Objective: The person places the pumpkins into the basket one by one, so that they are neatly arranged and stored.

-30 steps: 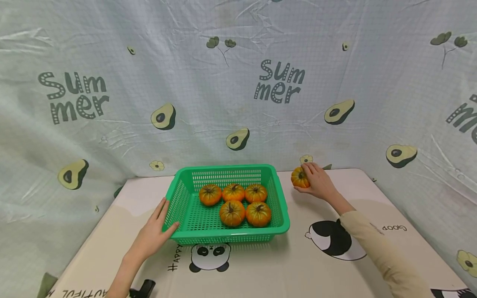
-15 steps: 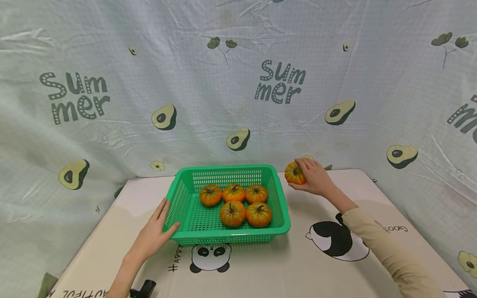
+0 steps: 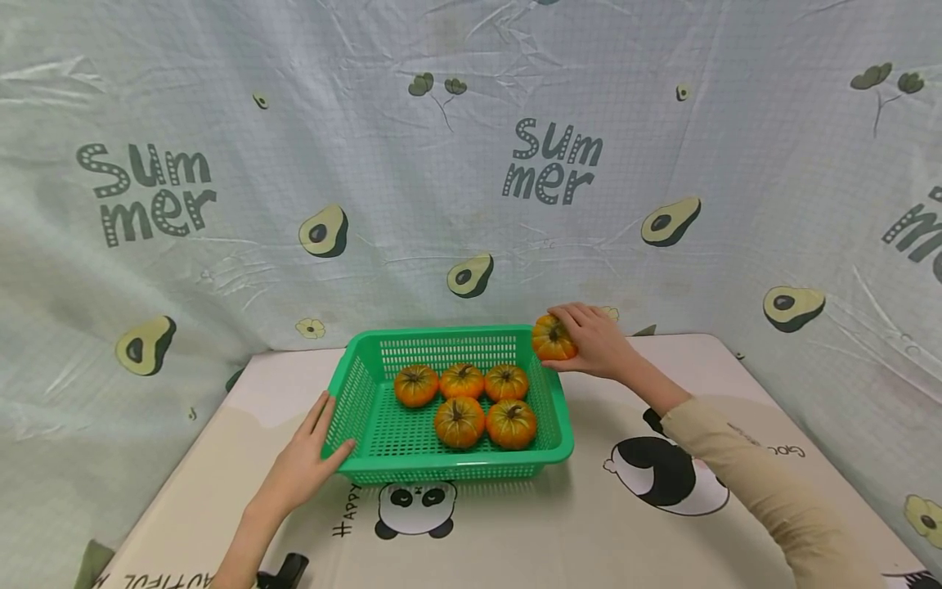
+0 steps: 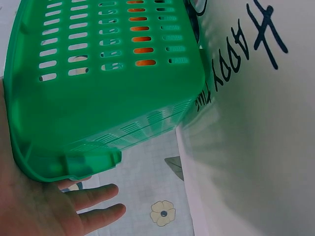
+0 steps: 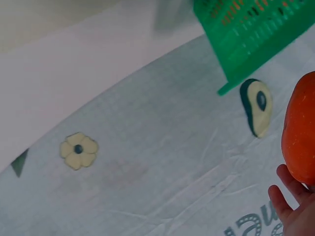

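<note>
My right hand (image 3: 594, 339) grips a small orange pumpkin (image 3: 553, 338) over the green basket's right rear corner. In the right wrist view the same pumpkin (image 5: 301, 129) shows at the right edge, against the fingers. The green plastic basket (image 3: 449, 472) holds several more pumpkins, among them a front-left one (image 3: 459, 423) and a back-left one (image 3: 415, 385). At the basket's left side my left hand (image 3: 298, 466) rests on the rim with its fingers straight. The left wrist view shows the hand (image 4: 37, 209) under the basket rim (image 4: 34, 167), two fingers stretched out past it.
The basket stands on a pale table cover (image 3: 515, 532) printed with pandas. Behind the table hangs a light curtain (image 3: 397, 204) with avocado and lettering prints. A black object (image 3: 284, 570) lies beside the left forearm.
My right hand has lifted the pumpkin from the right of the basket and carried it leftward, up over the basket's corner. The left hand and the basket stay in place.
</note>
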Demonstrator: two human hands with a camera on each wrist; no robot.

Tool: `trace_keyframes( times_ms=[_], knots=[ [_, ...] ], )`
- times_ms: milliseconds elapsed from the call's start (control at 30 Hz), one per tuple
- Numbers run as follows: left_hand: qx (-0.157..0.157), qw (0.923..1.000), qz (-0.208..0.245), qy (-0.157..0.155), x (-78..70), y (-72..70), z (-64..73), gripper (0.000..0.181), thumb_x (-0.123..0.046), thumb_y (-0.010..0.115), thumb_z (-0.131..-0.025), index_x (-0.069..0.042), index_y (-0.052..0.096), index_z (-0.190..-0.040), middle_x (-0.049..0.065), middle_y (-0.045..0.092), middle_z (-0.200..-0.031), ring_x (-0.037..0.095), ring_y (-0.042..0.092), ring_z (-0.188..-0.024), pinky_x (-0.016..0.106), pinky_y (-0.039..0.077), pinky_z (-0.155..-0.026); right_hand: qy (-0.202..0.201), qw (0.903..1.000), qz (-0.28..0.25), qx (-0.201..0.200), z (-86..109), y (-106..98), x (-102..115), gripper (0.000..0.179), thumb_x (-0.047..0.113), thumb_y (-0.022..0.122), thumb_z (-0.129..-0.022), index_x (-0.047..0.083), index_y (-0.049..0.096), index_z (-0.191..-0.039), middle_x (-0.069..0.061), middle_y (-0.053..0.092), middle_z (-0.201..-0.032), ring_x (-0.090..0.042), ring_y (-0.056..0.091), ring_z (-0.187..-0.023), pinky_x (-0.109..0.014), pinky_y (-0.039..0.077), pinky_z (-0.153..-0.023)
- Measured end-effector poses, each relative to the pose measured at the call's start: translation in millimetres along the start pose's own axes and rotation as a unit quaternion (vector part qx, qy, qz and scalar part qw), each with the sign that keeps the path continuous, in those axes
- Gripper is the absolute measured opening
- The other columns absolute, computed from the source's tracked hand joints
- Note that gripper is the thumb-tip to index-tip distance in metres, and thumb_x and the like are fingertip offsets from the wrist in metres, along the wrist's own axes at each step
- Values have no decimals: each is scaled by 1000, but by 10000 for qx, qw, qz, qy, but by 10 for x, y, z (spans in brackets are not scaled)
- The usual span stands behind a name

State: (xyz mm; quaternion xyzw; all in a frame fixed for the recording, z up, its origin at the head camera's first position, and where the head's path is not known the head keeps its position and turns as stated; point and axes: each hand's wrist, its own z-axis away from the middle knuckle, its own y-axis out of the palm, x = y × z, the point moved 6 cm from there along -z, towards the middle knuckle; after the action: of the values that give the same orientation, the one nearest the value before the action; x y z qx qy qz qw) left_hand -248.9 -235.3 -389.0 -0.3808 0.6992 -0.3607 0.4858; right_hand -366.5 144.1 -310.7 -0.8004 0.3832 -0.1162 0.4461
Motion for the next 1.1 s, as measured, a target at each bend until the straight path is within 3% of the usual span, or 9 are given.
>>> trace_keyframes(
  times_ms=[367,567,900,1100],
  knots=[
    [-37,10000,-56,-47,7,7,17,73,-34,52,-88,4,17,-141,24,15,-146,47,30,-125,58,40,-86,-462,9987,-219,-1,-301,-38,390,75,55,67,-66,5,49,-119,-10,56,-111,-25,49,-101,-43,43,-86],
    [-56,9999,-110,-32,-6,14,15,73,-34,52,-88,4,18,-140,25,15,-146,47,31,-125,58,40,-86,-812,9962,-297,61,-428,-27,585,73,62,60,-70,6,49,-115,-9,55,-107,-23,47,-98,-40,42,-84],
    [-172,9992,-338,99,-45,-16,2,73,-34,54,-87,6,22,-139,26,20,-144,47,34,-122,57,39,-89,-1336,9904,-183,317,-650,-26,941,75,63,58,-70,8,49,-120,-6,55,-114,-22,46,-104,-38,42,-89],
    [-223,9985,-478,129,-62,-45,-8,72,-35,53,-87,6,24,-138,26,21,-144,47,37,-121,56,40,-88,-1579,9864,-347,306,-803,-23,1140,77,69,45,-75,7,48,-120,-5,54,-116,-21,46,-106,-36,41,-90]
  ],
)
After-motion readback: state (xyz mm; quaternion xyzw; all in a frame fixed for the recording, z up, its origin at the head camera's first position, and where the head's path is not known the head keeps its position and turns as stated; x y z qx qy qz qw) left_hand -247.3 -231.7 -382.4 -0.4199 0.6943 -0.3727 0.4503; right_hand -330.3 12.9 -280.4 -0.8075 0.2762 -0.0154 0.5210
